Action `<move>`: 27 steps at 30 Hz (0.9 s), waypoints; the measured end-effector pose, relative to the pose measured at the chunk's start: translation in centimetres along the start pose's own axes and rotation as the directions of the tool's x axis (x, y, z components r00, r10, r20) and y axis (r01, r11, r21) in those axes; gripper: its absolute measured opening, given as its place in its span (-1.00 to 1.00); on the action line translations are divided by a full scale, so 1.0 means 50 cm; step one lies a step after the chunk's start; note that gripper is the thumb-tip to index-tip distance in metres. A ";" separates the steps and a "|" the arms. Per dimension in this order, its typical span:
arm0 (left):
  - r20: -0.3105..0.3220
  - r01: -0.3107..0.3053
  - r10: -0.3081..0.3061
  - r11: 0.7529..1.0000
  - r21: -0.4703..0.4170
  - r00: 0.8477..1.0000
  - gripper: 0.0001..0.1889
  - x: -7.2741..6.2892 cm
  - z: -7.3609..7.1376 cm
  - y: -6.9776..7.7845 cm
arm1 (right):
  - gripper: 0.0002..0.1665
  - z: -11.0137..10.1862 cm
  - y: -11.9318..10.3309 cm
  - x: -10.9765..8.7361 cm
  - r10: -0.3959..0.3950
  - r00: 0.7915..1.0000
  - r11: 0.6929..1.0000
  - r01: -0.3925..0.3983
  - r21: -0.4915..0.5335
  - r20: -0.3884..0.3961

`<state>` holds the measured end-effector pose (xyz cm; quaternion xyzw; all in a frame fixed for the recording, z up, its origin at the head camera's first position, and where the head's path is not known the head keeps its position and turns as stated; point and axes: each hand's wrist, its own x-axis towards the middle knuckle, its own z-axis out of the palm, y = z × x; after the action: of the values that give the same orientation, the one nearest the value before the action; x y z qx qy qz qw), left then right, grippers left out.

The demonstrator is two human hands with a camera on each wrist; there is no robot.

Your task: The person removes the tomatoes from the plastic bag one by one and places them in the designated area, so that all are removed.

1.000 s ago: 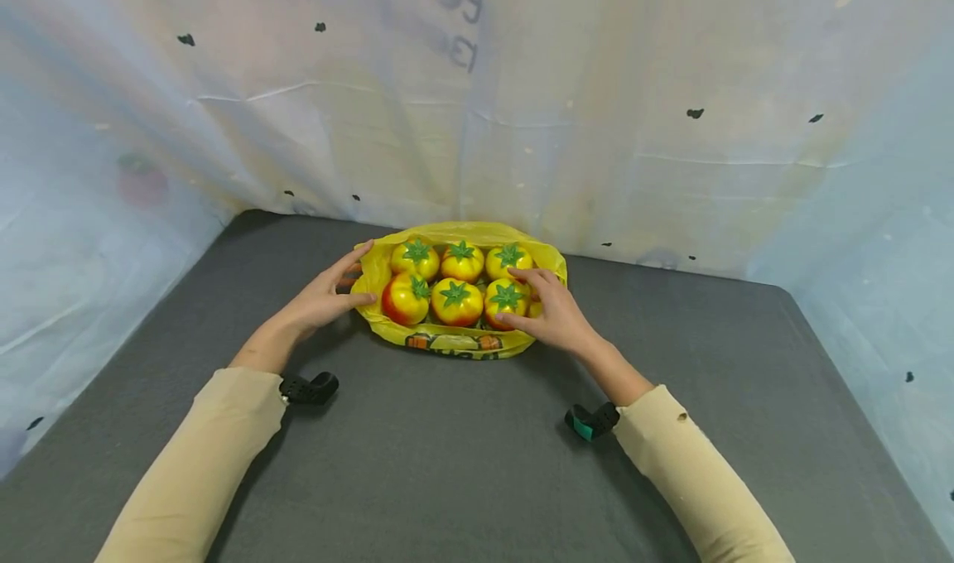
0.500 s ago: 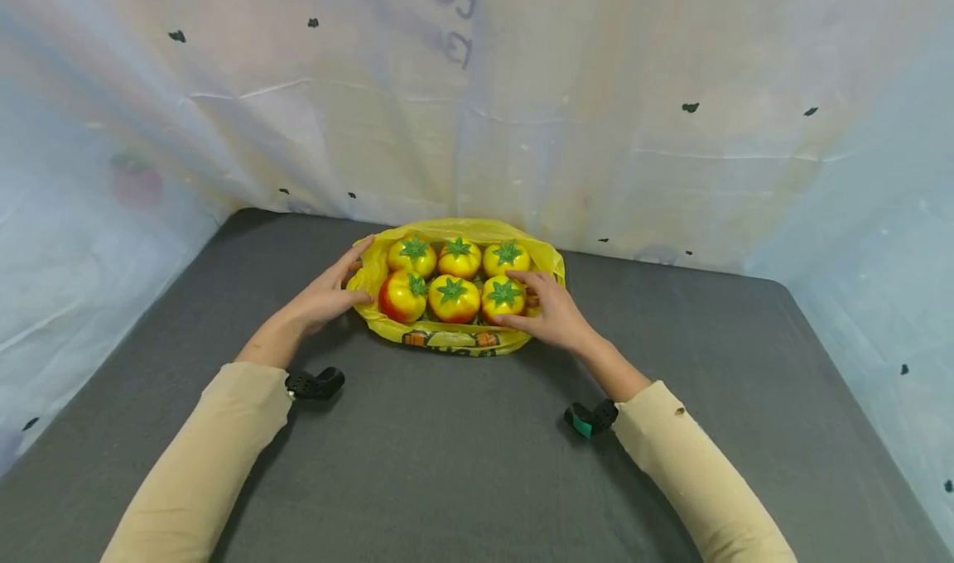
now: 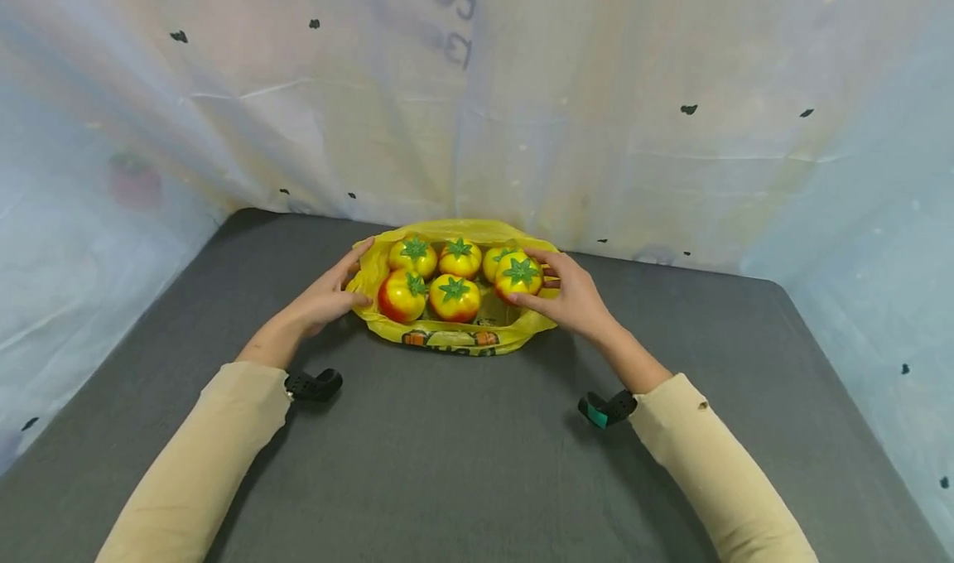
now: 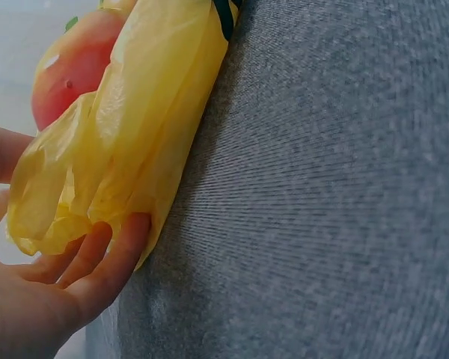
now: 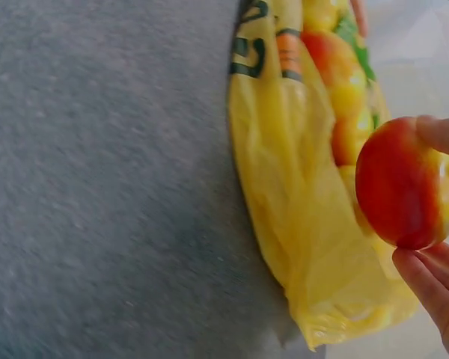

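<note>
A yellow plastic bag [image 3: 477,230] lies on the grey table with its mouth spread wide. Several yellow-red tomatoes with green star-shaped tops sit inside in two rows, among them the front-left tomato [image 3: 401,296] and front-middle tomato [image 3: 455,300]. My left hand [image 3: 319,302] holds the bag's left end, its fingers curved round the crumpled plastic [image 4: 123,172]. With thumb and fingers, my right hand [image 3: 577,296] grips a tomato [image 5: 400,187], raised over the bag's right end. It partly covers the back-right tomato [image 3: 492,262] in the head view.
The grey table [image 3: 462,455] stretches in front of the bag and to both sides. Behind it hangs a pale plastic sheet [image 3: 596,116], close to the bag's far side. Another sheet [image 3: 74,240] closes off the left.
My right hand has lifted the front-right tomato from its place and shifted it slightly right and back. The bag's floor shows where it sat. My left hand stays at the bag's end.
</note>
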<state>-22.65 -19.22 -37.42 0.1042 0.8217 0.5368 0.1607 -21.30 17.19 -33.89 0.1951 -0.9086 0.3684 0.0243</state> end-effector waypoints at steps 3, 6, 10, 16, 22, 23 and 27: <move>0.003 0.004 -0.004 1.000 0.003 1.000 -0.03 0.000 0.002 0.002 | -0.16 -0.015 0.002 -0.002 0.026 0.999 1.000 -0.025 0.015 -0.043; 0.001 0.010 -0.010 1.000 0.009 1.000 -0.03 -0.002 0.003 0.003 | -0.15 -0.030 0.006 -0.004 0.058 0.996 0.998 -0.056 0.035 -0.067; -0.002 0.017 -0.017 1.000 0.016 1.000 -0.03 -0.002 0.004 0.005 | -0.13 -0.049 0.020 -0.005 0.093 0.991 0.995 -0.088 0.056 -0.092; -0.008 0.020 -0.019 1.000 0.023 1.000 -0.02 0.001 0.004 0.003 | -0.12 -0.075 0.039 -0.002 0.135 0.982 0.990 -0.128 0.058 -0.130; -0.012 0.018 -0.017 1.000 0.013 1.000 -0.02 0.000 0.003 0.004 | -0.10 -0.097 0.057 0.003 0.189 0.970 0.982 -0.184 0.047 -0.155; -0.009 0.018 -0.018 1.000 0.009 1.000 -0.02 0.000 0.004 0.006 | -0.09 -0.100 0.062 0.004 0.201 0.966 0.980 -0.196 0.045 -0.161; -0.003 0.022 -0.022 1.000 0.010 1.000 -0.02 0.003 0.007 0.007 | -0.08 -0.108 0.084 0.003 0.241 0.952 0.971 -0.236 0.047 -0.186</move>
<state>-22.67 -18.70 -37.24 0.0953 0.8258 0.5309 0.1645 -23.57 23.54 -32.71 0.0481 -0.9144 0.3967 0.0642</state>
